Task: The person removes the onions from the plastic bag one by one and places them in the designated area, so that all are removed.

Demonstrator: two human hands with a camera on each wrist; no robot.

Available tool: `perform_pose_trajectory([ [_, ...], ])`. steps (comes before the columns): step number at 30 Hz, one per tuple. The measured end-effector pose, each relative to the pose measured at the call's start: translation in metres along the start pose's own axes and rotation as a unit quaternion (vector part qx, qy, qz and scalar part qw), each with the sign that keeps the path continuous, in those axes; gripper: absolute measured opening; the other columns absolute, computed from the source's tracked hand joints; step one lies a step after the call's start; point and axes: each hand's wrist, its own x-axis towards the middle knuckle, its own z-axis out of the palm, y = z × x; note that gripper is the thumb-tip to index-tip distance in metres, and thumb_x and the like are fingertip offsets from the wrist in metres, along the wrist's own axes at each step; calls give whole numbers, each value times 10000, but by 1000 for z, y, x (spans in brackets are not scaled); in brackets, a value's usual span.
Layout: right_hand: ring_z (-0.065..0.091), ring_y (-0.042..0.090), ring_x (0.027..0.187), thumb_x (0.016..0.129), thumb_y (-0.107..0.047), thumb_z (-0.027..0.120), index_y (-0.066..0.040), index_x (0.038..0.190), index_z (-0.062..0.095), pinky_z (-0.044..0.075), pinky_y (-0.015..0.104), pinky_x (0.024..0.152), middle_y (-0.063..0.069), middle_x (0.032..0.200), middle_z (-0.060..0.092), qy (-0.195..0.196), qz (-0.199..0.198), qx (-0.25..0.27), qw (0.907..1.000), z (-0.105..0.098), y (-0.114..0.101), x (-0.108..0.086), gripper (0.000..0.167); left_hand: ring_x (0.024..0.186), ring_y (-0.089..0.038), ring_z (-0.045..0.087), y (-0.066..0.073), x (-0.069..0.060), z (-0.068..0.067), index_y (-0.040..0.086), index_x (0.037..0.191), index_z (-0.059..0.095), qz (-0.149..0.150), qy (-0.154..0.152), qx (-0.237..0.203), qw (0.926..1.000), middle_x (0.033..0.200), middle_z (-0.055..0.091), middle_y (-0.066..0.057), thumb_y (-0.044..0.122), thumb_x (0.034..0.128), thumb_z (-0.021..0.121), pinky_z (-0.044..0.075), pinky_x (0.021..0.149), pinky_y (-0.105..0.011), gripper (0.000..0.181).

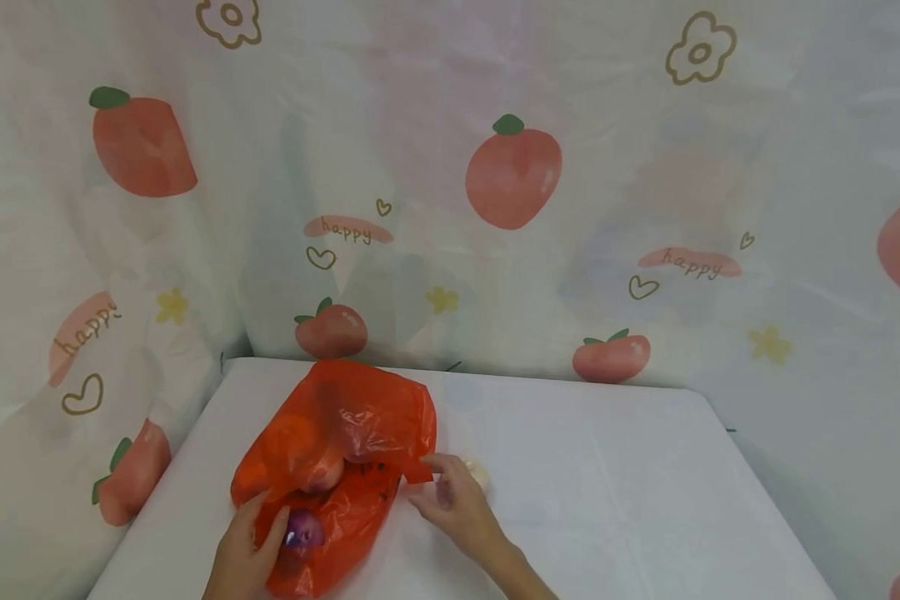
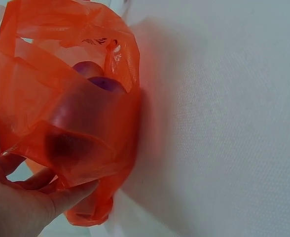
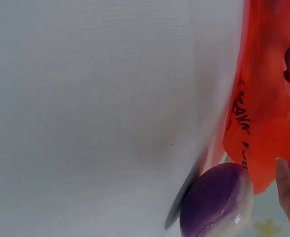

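Spreading the mouth of the red plastic bag wide probably calls for both hands: it lies on the white table, the left hand gripping its left edge, the right hand touching the right flap, though whether it pinches I cannot tell. A firm left hold and gentle right lift should spare the film, keep the round purple piece inside, and avoid nudging the purple-and-white turnip alongside.
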Motion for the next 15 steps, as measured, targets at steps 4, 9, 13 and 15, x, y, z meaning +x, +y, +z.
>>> perform_pose_trajectory([
  [4, 538, 208, 1075, 854, -352, 697, -171, 1260, 515, 474, 428, 876, -37, 1223, 541, -113, -167, 136, 9997, 4, -4, 1, 480, 1167, -362, 455, -1, 1, 1, 2, 1344, 414, -92, -86, -16, 9999, 1321, 457, -226, 591, 901, 459, 347, 940, -580, 738],
  [9, 551, 211, 1057, 871, -314, 686, -181, 1274, 505, 488, 418, 851, -25, 1233, 538, -158, -534, 14, 9984, 9, -9, 2, 461, 1168, -362, 455, 0, 0, 1, 10, 1349, 409, -150, -116, -9, 9998, 1326, 455, -224, 550, 916, 478, 334, 942, -580, 695],
  [13, 558, 160, 1031, 880, -249, 684, -186, 1240, 527, 500, 378, 834, -34, 1188, 556, -278, -1062, -247, 9937, 12, -12, 3, 398, 1164, -362, 458, 0, 0, 2, 8, 1346, 411, -99, -79, -3, 9999, 1324, 456, -221, 592, 898, 458, 343, 937, -578, 737],
  [15, 551, 139, 1024, 886, -237, 677, -193, 1227, 534, 501, 358, 831, -52, 1171, 555, -424, -1237, -325, 9909, 14, -13, 3, 373, 1166, -365, 456, -1, 0, 2, 4, 1345, 409, -79, -55, 6, 10000, 1327, 451, -223, 618, 886, 444, 343, 936, -576, 767],
])
